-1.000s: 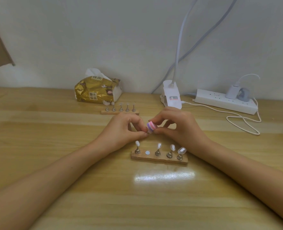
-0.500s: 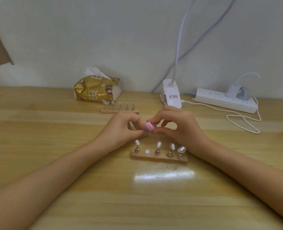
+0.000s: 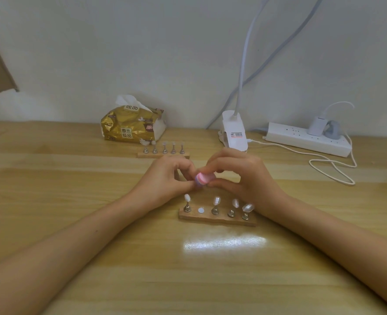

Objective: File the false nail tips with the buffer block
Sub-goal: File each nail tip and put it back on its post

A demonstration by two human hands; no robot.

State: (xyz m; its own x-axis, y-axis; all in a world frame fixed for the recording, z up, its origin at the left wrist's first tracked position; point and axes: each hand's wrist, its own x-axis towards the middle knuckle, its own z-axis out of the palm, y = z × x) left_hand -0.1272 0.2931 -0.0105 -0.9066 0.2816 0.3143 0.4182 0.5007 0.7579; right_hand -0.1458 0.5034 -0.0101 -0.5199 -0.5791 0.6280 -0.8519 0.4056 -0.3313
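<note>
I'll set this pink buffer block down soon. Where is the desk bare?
Bare wood: left of the left hand, in front of the gold tissue pack, and between the forearms, before the nearer wooden nail stand. Crowded: back right, around the white lamp clamp, white power strip and looped white cable.

The right hand (image 3: 244, 180) is rocking the pink-and-purple buffer block (image 3: 205, 178) in tiny strokes. The block's end is sliding a touch nearer the table's front edge, against the left hand's (image 3: 165, 180) pinch, where the false nail tip is hidden. The head camera is tipping slightly, so everything is sitting lower in view.
</note>
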